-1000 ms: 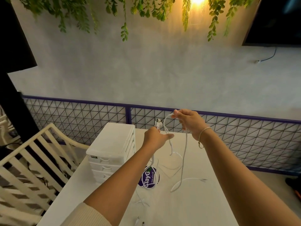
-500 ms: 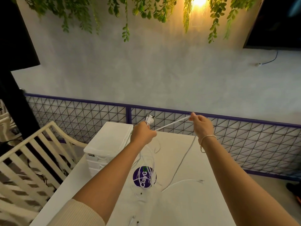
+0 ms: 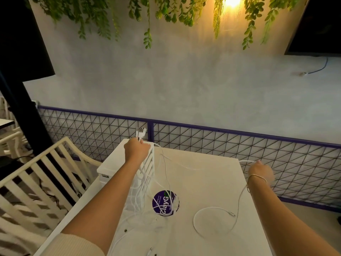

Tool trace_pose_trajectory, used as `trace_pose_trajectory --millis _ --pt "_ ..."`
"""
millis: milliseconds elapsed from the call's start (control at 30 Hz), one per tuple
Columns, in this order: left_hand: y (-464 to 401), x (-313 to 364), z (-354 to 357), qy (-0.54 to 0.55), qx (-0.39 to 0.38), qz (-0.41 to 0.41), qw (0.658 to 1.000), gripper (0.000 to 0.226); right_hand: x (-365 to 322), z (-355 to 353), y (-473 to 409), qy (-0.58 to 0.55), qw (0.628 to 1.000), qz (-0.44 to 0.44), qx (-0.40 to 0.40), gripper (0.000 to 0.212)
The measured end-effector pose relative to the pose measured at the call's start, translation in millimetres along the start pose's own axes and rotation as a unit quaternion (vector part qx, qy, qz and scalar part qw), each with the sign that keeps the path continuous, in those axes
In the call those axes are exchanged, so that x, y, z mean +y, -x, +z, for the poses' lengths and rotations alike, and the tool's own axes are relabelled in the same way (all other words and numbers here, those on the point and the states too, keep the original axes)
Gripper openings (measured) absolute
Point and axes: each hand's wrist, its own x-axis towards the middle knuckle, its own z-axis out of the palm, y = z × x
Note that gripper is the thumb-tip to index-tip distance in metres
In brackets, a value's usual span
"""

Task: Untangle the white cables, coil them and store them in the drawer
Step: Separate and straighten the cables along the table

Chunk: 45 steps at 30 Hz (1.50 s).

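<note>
White cables (image 3: pixel 167 182) hang bunched from the left hand (image 3: pixel 137 150), whose fingers curl round them with plugs (image 3: pixel 140 132) sticking up above the fist, over the drawer unit (image 3: pixel 114 163). One strand runs to the right hand (image 3: pixel 260 170), which pinches it off the table (image 3: pixel 212 237) edge; blur hides those fingers.

Warm overhead lamp (image 3: pixel 232 0); wide-angle bowing

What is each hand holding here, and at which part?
The left hand grips a bunch of white cables just below their plugs. The right hand pinches one cable partway along its length; its free end lies on the table.
</note>
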Motion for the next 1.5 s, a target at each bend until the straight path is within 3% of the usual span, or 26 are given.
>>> trace_pose_trajectory --millis 100,233,300,367,433,500,600,733,933,1000,1100,1200,1333,1400,1500 --pt "-4.3 10.0 -4.1 0.044 0.02 0.011 0.999 0.031 18.6 1.0 -8.4 0.049 0.999 0.02 0.005 0.043" --pt "1.0 27.5 -8.3 0.062 0.013 0.035 0.997 0.037 39.0 15.3 -14.7 0.174 0.98 0.042 -0.091 0.035" --pt "3.5 34.7 -8.6 0.074 0.007 0.051 0.996 0.037 43.6 19.8 -9.3 0.293 0.941 0.014 -0.172 0.036" --pt "4.9 40.9 -8.6 0.078 0.0 0.061 0.995 0.038 41.6 22.0 0.3 0.423 0.873 -0.054 -0.236 0.033" --pt "5.0 45.3 -8.7 0.081 -0.012 0.073 0.994 0.039 35.5 31.1 9.9 0.482 0.825 -0.111 -0.274 0.027" --pt "6.2 49.4 -8.2 0.088 -0.033 0.087 0.992 0.039 21.7 43.6 24.3 0.439 0.838 -0.16 -0.281 0.029" --pt "9.7 56.9 -6.2 0.11 -0.053 0.099 0.988 0.038 -14.4 63.0 57.3 0.245 0.877 -0.254 -0.327 0.038" --pt "15.6 66.4 -4.6 0.106 -0.084 0.119 0.984 0.04 -63.7 75.6 110.5 0.097 0.834 -0.303 -0.451 0.059" --pt "21.5 64.5 -9.0 0.077 -0.16 0.136 0.975 0.042 -86.6 80.1 116.7 0.021 0.851 -0.272 -0.45 0.033" --pt "21.6 61.6 -7.9 0.065 -0.191 0.141 0.969 0.043 -86.1 77.7 114.1 0.022 0.841 -0.277 -0.464 0.032" --pt "22.3 59.7 -2.4 0.049 -0.211 0.14 0.966 0.043 -84.6 73.4 112.4 -0.004 0.829 -0.246 -0.502 0.01" --pt "17.1 57.3 0.3 0.063 -0.183 0.131 0.972 0.045 -84.3 66.8 100.3 -0.051 0.86 -0.193 -0.47 0.017" --pt "8.5 54.6 -2.5 0.137 -0.141 0.112 0.974 0.043 -74.4 59.1 59.6 -0.064 0.924 -0.183 -0.328 0.015" --pt "7.1 55.6 -4.7 0.126 -0.114 0.107 0.98 0.033 -65.1 58.7 33.8 0.023 0.949 -0.22 -0.223 0.016" --pt "3.9 56.4 -5.9 0.121 -0.077 0.093 0.985 0.037 -44.0 56.5 3.5 0.201 0.938 -0.231 -0.162 0.026"
